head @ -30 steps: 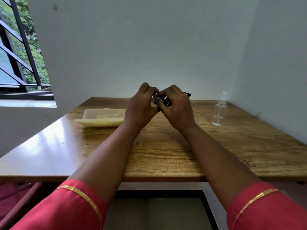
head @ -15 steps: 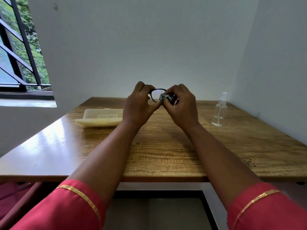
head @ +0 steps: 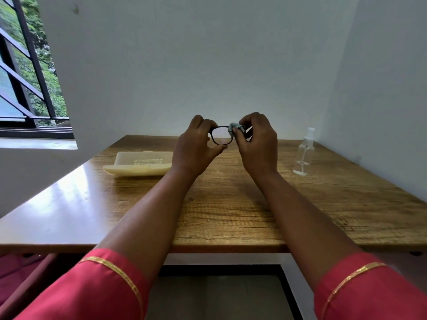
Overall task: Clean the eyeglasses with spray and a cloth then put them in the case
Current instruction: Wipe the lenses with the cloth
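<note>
Black-framed eyeglasses (head: 221, 128) are held up above the wooden table (head: 231, 204), near its far edge. My left hand (head: 196, 146) pinches the left end of the frame, so the left lens shows in full. My right hand (head: 258, 144) presses a small grey cloth (head: 234, 128) against the right lens, which is hidden under cloth and fingers. A cream eyeglass case (head: 138, 166) lies shut on the table to the left of my hands. To the right stands a clear spray bottle (head: 303, 153) with a white nozzle, upright.
A white wall rises right behind the table and another along its right side. At the far left is a window with dark bars (head: 25, 72). Red sleeves with gold trim cover my upper arms at the bottom of the view.
Both hands have risen a little and drawn apart. The left lens, covered a second ago, is now bare, and the cloth has shifted onto the right lens.
</note>
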